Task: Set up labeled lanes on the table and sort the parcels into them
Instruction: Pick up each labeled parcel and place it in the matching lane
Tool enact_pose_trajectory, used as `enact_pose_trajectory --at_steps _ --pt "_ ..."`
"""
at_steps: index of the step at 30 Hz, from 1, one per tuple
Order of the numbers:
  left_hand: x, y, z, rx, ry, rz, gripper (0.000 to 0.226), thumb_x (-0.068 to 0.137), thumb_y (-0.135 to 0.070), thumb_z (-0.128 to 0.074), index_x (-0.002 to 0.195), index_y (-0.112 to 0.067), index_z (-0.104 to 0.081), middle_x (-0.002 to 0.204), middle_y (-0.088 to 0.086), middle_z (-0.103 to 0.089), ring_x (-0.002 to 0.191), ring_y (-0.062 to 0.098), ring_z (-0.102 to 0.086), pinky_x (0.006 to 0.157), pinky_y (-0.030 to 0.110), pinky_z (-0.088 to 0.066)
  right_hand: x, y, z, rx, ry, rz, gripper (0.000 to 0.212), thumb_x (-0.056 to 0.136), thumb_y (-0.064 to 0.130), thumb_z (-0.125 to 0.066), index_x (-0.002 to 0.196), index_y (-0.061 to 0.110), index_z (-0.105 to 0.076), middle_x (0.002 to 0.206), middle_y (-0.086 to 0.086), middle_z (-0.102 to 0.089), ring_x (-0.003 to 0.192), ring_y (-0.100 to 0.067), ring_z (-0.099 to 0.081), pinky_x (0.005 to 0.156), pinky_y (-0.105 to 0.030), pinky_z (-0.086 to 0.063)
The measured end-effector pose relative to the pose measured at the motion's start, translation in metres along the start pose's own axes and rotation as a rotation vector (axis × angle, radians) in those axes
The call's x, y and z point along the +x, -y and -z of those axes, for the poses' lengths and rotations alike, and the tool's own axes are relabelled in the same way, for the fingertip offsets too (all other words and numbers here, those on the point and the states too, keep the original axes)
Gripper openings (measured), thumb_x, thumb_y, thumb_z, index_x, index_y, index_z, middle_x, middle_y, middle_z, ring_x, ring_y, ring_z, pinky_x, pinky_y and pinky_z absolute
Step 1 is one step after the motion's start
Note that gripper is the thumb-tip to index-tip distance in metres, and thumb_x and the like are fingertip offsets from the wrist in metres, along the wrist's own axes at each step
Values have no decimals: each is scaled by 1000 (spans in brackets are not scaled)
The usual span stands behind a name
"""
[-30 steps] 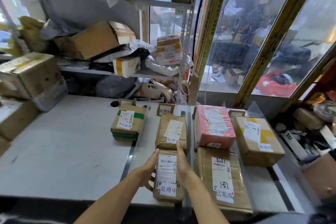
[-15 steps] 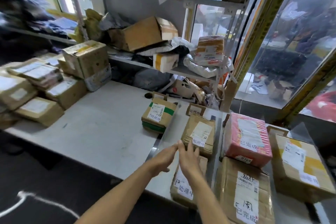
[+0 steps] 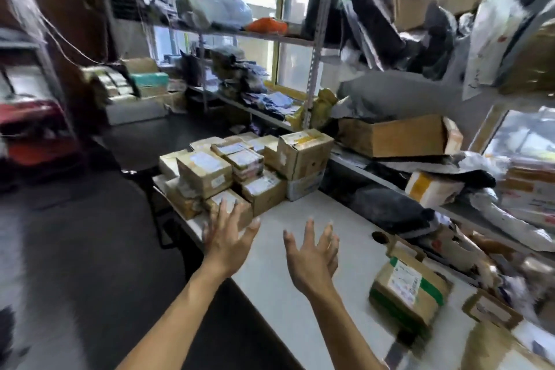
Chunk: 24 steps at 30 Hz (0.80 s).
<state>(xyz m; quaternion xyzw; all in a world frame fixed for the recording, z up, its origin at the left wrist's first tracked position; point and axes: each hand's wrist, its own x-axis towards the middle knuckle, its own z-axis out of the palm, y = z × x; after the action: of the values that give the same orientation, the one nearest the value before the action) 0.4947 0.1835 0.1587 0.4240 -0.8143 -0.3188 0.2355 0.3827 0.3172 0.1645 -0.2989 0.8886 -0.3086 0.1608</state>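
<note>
Both hands hang above the table (image 3: 300, 294) holding nothing, the left hand (image 3: 229, 237) and the right hand (image 3: 312, 252) each with fingers spread wide. The left fingers (image 3: 223, 210) overlap the nearest box of the parcel stack (image 3: 240, 171), which fills the table's far left corner; whether they touch it cannot be told. A green-taped parcel (image 3: 408, 288) lies well apart near the back edge, with cardboard lane labels (image 3: 492, 309) just beside it.

Bare forearms, no sleeves, bare hands
</note>
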Motion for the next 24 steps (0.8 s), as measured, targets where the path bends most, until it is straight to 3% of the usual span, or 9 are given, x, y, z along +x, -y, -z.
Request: enact_pose_trajectory --at_steps 6,10,18,24 --pt "48 100 73 93 -130 81 94 81 -83 -16 161 -36 -3 167 -8 22 149 11 33 121 44 22 47 85 -78 -72 24 106 76 101 71 -20 164 38 7 167 -1 33 154 -27 30 125 -48 11" --pt "66 147 102 155 -178 159 77 99 -68 -29 162 -36 0 167 -6 24 147 12 36 119 46 23 66 122 -120 -108 79 138 77 101 72 -21 164 38 7 166 0 35 153 -26 32 125 -47 12" --pt "105 188 125 136 -229 287 71 102 -61 -32 162 -35 -4 169 -5 17 153 16 26 120 50 20 103 187 -164 -149 120 217 75 102 68 -24 165 35 0 169 -3 27 155 -27 29 127 -51 9" --pt "152 202 124 115 -215 359 70 103 -58 -32 162 -34 -5 169 -3 16 154 17 22 121 51 17 150 224 -194 -146 178 286 78 101 72 -24 164 36 5 168 -1 31 153 -26 32 125 -53 10"
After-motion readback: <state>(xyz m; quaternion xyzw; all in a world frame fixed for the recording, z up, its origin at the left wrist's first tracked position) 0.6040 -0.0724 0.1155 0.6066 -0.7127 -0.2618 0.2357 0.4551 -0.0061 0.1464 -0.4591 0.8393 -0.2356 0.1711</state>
